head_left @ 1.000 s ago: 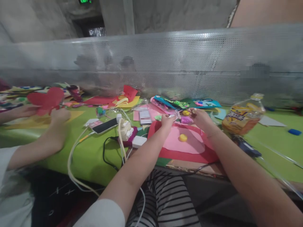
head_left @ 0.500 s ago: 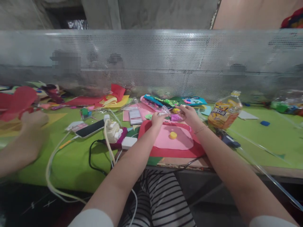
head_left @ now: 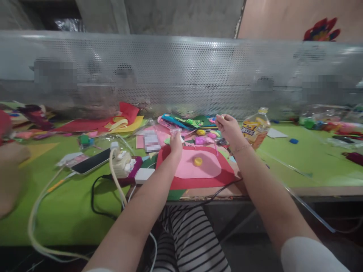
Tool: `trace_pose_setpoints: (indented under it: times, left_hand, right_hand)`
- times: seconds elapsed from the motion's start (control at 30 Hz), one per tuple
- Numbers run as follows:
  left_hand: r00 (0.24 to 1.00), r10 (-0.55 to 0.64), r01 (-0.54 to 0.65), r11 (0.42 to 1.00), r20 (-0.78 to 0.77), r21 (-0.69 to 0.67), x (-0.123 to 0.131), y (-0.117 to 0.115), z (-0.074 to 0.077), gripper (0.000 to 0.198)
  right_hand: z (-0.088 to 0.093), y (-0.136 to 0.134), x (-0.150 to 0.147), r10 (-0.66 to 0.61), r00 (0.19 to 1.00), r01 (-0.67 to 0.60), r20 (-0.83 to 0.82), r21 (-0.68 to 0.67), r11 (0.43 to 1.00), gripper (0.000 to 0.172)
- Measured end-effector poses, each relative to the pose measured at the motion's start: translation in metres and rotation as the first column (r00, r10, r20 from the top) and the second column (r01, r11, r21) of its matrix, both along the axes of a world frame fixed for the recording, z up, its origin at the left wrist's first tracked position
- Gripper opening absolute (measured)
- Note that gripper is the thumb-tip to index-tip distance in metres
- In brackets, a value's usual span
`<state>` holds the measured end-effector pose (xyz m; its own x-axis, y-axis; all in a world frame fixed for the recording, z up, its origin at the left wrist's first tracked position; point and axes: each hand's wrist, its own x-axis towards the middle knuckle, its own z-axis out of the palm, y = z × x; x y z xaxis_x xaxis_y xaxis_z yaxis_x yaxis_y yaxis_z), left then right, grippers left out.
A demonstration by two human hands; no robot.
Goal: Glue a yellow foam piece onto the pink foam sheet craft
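My left hand (head_left: 176, 144) is closed on a small clear plastic bag (head_left: 175, 131), just beyond the far left edge of the pink sheet. My right hand (head_left: 227, 127) is raised to the right of it, thumb and fingers pinched together. Something small and pale may be between those fingertips, too small to name. Between my forearms lies a red sheet (head_left: 167, 181) with a rounded pink sheet (head_left: 187, 172) on top. A round yellow lump (head_left: 197, 161) sits on the pink sheet. Behind it are a purple packet (head_left: 200, 140) and another yellow lump (head_left: 201, 132).
A bottle with orange contents (head_left: 256, 128) stands beyond my right forearm. To the left are a phone (head_left: 91, 160), a loaded power strip (head_left: 136, 168) and trailing cables. Coloured sheets (head_left: 129, 111) lie along the perforated metal screen (head_left: 170, 75). Another person's blurred arm (head_left: 11, 173) is at far left.
My right hand has moved up and away from my left hand, its fingers now pinched. My left hand stays with the bag. The view has turned slightly right.
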<state>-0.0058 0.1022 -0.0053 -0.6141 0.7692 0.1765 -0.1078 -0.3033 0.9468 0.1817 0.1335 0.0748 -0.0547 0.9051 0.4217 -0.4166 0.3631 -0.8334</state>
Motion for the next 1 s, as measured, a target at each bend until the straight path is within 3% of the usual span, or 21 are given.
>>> trace_pose_setpoints:
  times: [0.17,0.37,0.53,0.77,0.83,1.0]
  left_hand:
    - [0.987,0.0,-0.014,0.996,-0.158,-0.086,0.003,0.0,0.0,0.022]
    - [0.985,-0.018,0.013,1.0,-0.174,-0.029,0.002,0.008,-0.005,0.011]
    - [0.98,-0.023,0.021,1.0,-0.199,-0.013,-0.002,0.01,-0.007,0.012]
    - [0.992,-0.072,0.067,0.996,-0.101,-0.057,-0.003,0.008,-0.005,0.004]
    - [0.993,-0.097,0.094,0.995,-0.068,-0.039,-0.003,0.009,-0.006,0.01]
    - [0.985,-0.126,0.129,0.992,-0.121,0.014,-0.002,0.01,-0.009,0.023]
  right_hand:
    - [0.018,-0.014,0.013,-0.031,0.997,0.027,0.076,0.057,0.998,0.028]
    - [-0.009,-0.003,0.013,-0.02,0.995,0.02,0.102,0.004,1.0,0.045]
    - [-0.029,0.01,0.012,-0.025,0.969,0.016,0.244,0.042,0.999,0.026]
    - [-0.034,0.008,0.016,-0.038,0.938,0.004,0.345,0.097,0.995,0.029]
    - [-0.035,0.009,0.015,-0.056,0.929,0.022,0.365,0.097,0.995,0.028]
    - [-0.037,0.011,0.011,-0.033,0.971,0.029,0.235,0.017,0.999,0.023]
